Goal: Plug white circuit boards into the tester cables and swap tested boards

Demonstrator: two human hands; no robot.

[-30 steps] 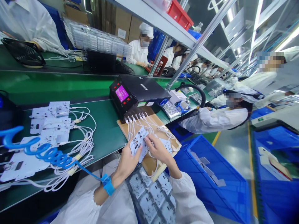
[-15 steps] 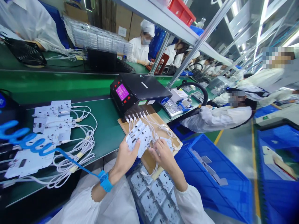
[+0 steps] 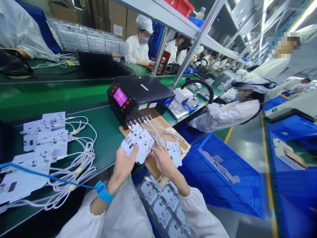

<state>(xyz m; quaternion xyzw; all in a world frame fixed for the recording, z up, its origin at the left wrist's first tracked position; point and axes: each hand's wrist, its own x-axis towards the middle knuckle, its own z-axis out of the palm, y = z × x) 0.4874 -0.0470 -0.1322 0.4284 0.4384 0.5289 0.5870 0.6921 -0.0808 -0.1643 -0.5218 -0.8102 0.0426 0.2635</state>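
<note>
My left hand (image 3: 123,167) is closed around the lower left edge of a white circuit board (image 3: 145,143), thumb across its face; more boards overlap behind it. At that board's right edge, the fingers of my right hand (image 3: 163,161) are pinched together; what is between them is too small to make out. White cables (image 3: 156,134) run from the front of a black tester (image 3: 146,91) with a pink screen and lie coiled behind my hands on a brown board (image 3: 170,124). Another white circuit board (image 3: 174,152) lies just beyond my right hand.
Several circuit boards (image 3: 32,165) with bundled cables (image 3: 83,158) lie on the green bench at left. Below my hands is a tray of boards (image 3: 160,211). A blue bin (image 3: 230,195) stands at right. A blue cord (image 3: 61,180) runs to my left wrist strap. Co-workers sit beyond.
The view has shifted, so the bench things sit further left. Both hands remain at the circuit board, and the board beyond my right hand shows more fully.
</note>
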